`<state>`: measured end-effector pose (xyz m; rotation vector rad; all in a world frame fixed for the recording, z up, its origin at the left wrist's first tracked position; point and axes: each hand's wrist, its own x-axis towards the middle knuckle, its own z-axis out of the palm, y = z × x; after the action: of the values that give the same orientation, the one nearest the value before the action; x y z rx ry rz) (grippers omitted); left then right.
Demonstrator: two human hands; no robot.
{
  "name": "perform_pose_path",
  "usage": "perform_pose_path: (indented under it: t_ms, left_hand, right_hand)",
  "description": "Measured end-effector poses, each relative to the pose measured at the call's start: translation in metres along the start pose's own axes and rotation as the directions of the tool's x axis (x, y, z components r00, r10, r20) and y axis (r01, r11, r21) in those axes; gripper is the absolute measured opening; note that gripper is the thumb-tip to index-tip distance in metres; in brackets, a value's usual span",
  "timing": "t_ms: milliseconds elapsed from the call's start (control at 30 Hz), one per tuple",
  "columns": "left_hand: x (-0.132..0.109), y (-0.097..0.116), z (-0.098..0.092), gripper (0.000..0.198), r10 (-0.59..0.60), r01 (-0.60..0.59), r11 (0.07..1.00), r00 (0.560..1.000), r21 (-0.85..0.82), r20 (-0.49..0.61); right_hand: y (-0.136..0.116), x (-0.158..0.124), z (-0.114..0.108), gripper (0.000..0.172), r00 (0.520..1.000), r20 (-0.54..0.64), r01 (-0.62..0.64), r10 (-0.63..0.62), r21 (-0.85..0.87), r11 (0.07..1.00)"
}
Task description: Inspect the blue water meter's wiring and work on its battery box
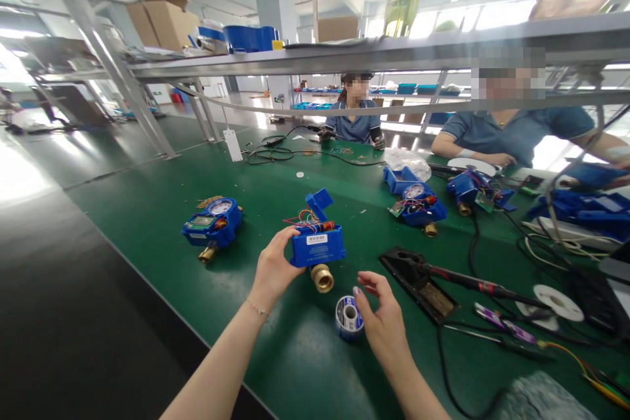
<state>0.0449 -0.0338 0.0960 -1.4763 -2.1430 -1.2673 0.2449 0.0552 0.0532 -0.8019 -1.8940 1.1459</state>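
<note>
My left hand (278,261) grips the left side of a blue water meter (319,251), thumb low and fingers over the top edge. The meter has a white barcode label, a brass pipe fitting (322,278) facing me, a raised lid and loose coloured wires on top. My right hand (381,312) is open, fingers apart and curved, just right of a solder spool (348,316); whether a finger touches the spool's edge I cannot tell. Another blue water meter (212,222), with its circuit board showing, stands to the left.
More opened meters (422,205) stand at the right. A soldering iron (472,282) rests across a black tray (418,289), with cables, a screwdriver (497,340) and a white reel (558,302) nearby. Two people sit across the green table (147,210), beneath an overhead shelf (256,64).
</note>
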Motion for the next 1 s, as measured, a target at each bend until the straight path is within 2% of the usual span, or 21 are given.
perform_pose_path:
  t_ms: [200,367,500,600,667,767,900,1000]
  left_hand:
    - [-0.001,-0.002,0.0,0.054,0.006,-0.006,1.0,1.0,-0.007,-0.011]
    - [-0.007,-0.001,0.0,0.053,0.014,-0.014,1.0,1.0,-0.012,-0.011]
    - [-0.031,-0.003,0.005,0.044,0.054,-0.054,0.998,0.998,-0.008,-0.033]
    - [-0.059,-0.01,0.013,0.035,0.153,-0.15,0.988,0.985,0.043,-0.075]
    - [-0.076,-0.015,0.018,0.031,0.228,-0.221,0.972,0.97,0.08,-0.081]
    - [-0.092,-0.023,0.024,0.031,0.262,-0.251,0.96,0.961,0.122,-0.086]
    - [-0.097,-0.023,0.027,0.029,0.285,-0.268,0.951,0.954,0.157,-0.095]
    - [-0.099,-0.021,0.023,0.03,0.29,-0.276,0.942,0.956,0.192,-0.047]
  right_hand:
    - [0.002,-0.004,0.002,0.026,0.998,0.027,0.055,-0.053,-0.046,0.997]
    - [0.01,-0.019,0.009,0.027,0.992,0.081,0.102,-0.093,-0.11,0.989]
    - [0.024,-0.035,0.015,0.048,0.974,0.161,0.199,-0.16,-0.262,0.944]
    - [0.032,-0.04,0.015,0.048,0.952,0.213,0.288,-0.219,-0.384,0.877]
    - [0.033,-0.041,0.012,0.047,0.954,0.198,0.29,-0.226,-0.408,0.866]
    - [0.031,-0.043,0.003,0.049,0.961,0.157,0.273,-0.226,-0.439,0.856]
    - [0.034,-0.051,-0.015,0.047,0.97,0.101,0.244,-0.222,-0.468,0.85]
    - [0.044,-0.058,-0.03,0.043,0.965,0.068,0.253,-0.252,-0.483,0.838]
